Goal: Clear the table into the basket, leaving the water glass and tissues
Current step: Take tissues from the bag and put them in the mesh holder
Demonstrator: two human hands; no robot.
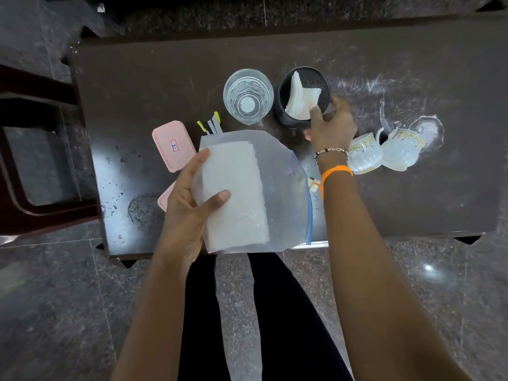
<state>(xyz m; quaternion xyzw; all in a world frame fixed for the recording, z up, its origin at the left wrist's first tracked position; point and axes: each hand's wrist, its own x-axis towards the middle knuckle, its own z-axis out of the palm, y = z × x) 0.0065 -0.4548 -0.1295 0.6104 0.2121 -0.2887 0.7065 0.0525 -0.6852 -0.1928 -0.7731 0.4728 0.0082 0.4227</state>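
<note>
The left hand [187, 207] grips a zip bag [264, 193] of white sheets above the counter's [412, 202] near edge; light, limp, slippery, best held around the stack. The right hand's fingers [316, 114] pinch tissues [299, 97] in the black mesh cup [283, 116] beside the water glass [248, 96]. Two fragile teacups [384, 151] crowd the right wrist.

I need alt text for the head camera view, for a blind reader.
Seen from above, the left hand holds a zip bag of tissues over a dark table, while the right hand touches tissues in a black mesh cup beside a water glass.
</note>
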